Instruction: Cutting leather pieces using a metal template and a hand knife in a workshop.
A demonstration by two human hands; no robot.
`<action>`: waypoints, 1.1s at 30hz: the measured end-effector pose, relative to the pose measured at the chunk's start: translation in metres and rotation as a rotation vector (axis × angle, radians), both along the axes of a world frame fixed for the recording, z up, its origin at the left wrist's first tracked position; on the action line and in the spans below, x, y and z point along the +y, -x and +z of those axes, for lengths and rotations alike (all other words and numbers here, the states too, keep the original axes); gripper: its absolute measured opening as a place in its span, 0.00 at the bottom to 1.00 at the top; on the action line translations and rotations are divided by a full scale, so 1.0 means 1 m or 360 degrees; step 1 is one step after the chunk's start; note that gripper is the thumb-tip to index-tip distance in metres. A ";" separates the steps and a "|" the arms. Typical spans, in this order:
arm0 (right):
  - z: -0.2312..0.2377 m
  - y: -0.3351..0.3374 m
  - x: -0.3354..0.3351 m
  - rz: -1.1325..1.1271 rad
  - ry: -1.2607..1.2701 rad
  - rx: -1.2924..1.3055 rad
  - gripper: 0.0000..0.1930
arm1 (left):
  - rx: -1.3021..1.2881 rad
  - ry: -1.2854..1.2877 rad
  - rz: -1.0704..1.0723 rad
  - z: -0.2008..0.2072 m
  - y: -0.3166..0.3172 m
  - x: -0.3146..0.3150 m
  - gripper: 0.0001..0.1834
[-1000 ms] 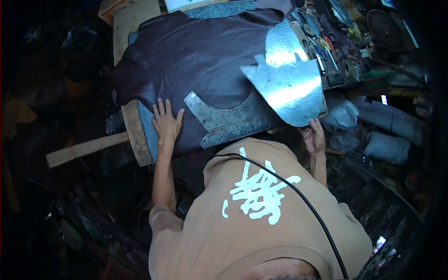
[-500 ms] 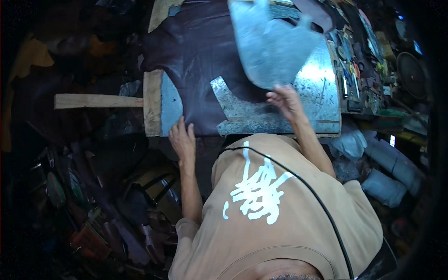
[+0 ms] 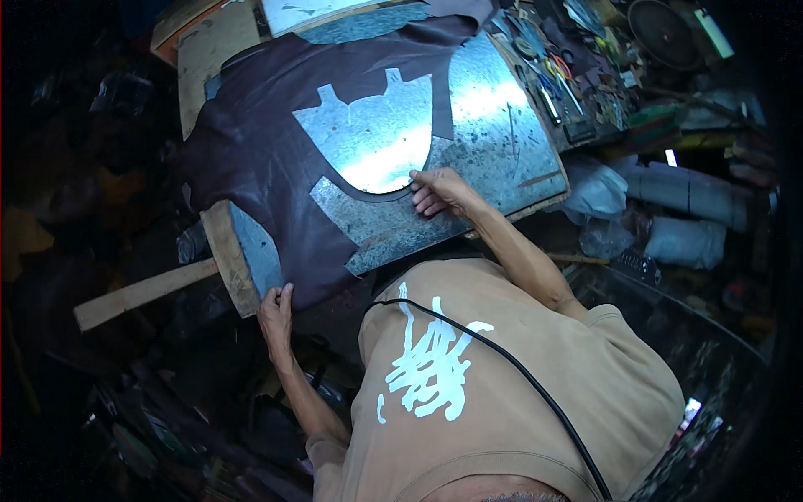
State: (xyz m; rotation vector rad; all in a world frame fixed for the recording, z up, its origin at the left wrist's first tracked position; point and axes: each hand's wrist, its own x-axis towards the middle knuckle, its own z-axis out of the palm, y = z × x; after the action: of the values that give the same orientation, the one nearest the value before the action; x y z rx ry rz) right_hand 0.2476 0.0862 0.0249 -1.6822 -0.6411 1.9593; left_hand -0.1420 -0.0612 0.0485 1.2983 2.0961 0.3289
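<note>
Tan short-sleeved T-shirt (image 3: 519,402) fills the lower centre and lower right of the frame, with a white brush-stroke design (image 3: 431,368) on its front. A thin black cable (image 3: 535,385) runs diagonally across the shirt from centre to lower right. Both forearms bare, no gloves, no rings or watch visible.

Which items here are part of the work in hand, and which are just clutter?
In use:
- dark brown leather sheet
- shiny metal template lying on the leather
- metal-topped board under both
- right hand at the template's lower edge
- left hand on the leather's near edge

Lying about:
- tools along the board's far right
- white bundles at right
- wooden plank at left
</note>
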 end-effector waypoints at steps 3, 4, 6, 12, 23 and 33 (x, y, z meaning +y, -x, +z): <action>-0.003 -0.024 0.001 -0.0070 -0.0393 -0.0379 0.17 | -0.0057 -0.0118 0.0021 -0.006 0.007 0.001 0.20; -0.008 -0.035 0.005 -0.0248 -0.0598 -0.0454 0.18 | -0.0062 -0.0114 0.0002 -0.008 0.008 0.003 0.20; -0.017 -0.062 0.031 -0.0270 -0.0835 -0.0847 0.19 | 0.0039 -0.0191 -0.0132 -0.010 0.011 0.007 0.20; -0.031 -0.061 0.083 -0.0360 -0.0577 -0.0809 0.16 | 0.0253 -0.0310 -0.0256 -0.011 0.012 -0.005 0.19; -0.028 -0.067 0.071 0.0098 -0.0579 -0.1104 0.14 | 0.0299 -0.0178 -0.0180 -0.006 0.035 -0.029 0.26; -0.027 -0.066 0.038 0.0758 -0.0919 -0.1737 0.25 | 0.0352 0.0009 -0.0164 -0.014 0.051 -0.057 0.22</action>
State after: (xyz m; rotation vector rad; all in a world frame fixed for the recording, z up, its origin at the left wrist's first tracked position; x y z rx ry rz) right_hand 0.3133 0.1238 -0.0019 -2.1931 -1.8972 0.7283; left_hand -0.1933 -0.1178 0.0347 1.4914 2.1974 0.1401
